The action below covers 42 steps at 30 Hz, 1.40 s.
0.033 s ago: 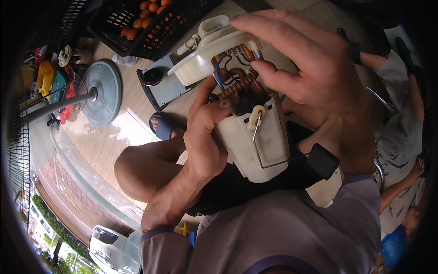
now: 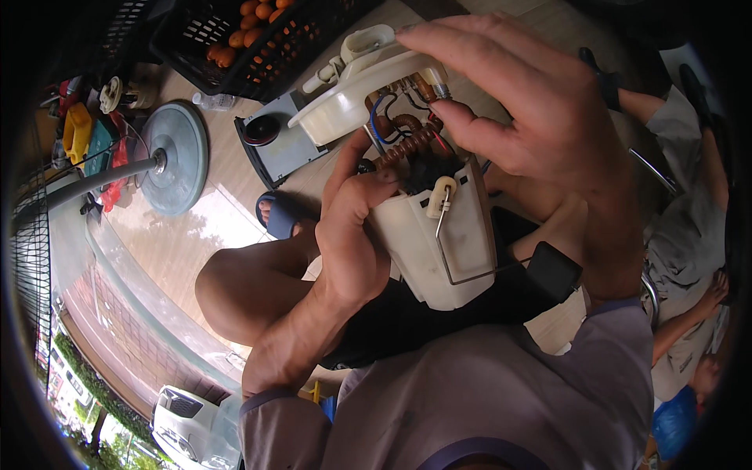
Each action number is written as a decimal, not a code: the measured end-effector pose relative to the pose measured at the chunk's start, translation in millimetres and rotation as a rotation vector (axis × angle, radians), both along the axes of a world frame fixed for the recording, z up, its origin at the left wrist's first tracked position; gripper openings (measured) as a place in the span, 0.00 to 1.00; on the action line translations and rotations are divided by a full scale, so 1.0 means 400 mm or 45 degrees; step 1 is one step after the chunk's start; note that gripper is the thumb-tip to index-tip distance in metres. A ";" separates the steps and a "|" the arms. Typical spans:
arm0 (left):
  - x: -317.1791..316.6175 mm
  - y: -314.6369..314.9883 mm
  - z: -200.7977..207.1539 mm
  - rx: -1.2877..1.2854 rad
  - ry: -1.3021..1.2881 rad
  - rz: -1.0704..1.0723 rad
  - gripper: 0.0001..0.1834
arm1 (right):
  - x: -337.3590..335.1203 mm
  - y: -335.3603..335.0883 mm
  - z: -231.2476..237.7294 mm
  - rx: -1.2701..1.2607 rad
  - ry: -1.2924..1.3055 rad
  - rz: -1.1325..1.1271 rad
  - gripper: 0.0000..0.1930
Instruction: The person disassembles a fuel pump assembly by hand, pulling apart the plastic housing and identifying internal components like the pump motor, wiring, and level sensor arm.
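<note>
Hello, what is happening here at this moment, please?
A seated person holds a white plastic pump-like unit over the lap. The left hand grips its body, and the right hand reaches over the top, fingertips at the wires and coiled hose under the white lid. On the floor beyond stand a fan base and a black crate of oranges.

Round fan base point(image 2: 174, 157) on floor. Black crate of orange fruit point(image 2: 251, 35) beyond it; grey flat box point(image 2: 286, 149) beside; blue sandal point(image 2: 280, 215) nearer.

White plastic pump assy point(image 2: 439, 235), tilted, held over lap; coiled brown hose point(image 2: 407, 145) & wires betw body & top cap point(image 2: 360, 86)
</note>
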<state>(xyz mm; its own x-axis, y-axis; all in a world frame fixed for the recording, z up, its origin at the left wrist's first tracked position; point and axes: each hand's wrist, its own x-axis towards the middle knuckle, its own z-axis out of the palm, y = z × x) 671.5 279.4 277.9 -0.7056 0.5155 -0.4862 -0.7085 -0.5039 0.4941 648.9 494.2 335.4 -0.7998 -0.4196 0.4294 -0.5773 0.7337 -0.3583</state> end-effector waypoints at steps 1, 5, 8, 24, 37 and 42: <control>0.001 0.002 0.007 -0.017 -0.011 0.008 0.32 | 0.000 -0.001 0.002 0.001 -0.005 0.002 0.29; 0.002 0.000 -0.004 -0.014 -0.018 0.014 0.31 | -0.001 -0.004 -0.004 0.032 0.005 0.009 0.28; 0.001 0.001 0.004 0.002 -0.055 0.027 0.31 | -0.007 -0.006 -0.016 0.020 0.059 0.014 0.28; -0.001 -0.005 0.009 -0.006 -0.079 0.032 0.31 | -0.037 -0.009 -0.057 -0.019 0.300 0.059 0.22; -0.011 -0.017 -0.009 -0.023 -0.111 0.003 0.29 | -0.027 -0.028 -0.015 0.056 0.174 0.046 0.25; -0.019 -0.023 -0.009 -0.032 -0.075 0.029 0.30 | -0.022 -0.034 -0.016 0.018 0.045 -0.020 0.25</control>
<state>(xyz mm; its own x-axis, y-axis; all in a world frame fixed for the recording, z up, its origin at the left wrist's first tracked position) 663.9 270.1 274.5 -0.6869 0.4868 -0.5396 -0.7252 -0.5081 0.4648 640.0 480.6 329.2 -0.7908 -0.4134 0.4514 -0.5779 0.7474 -0.3279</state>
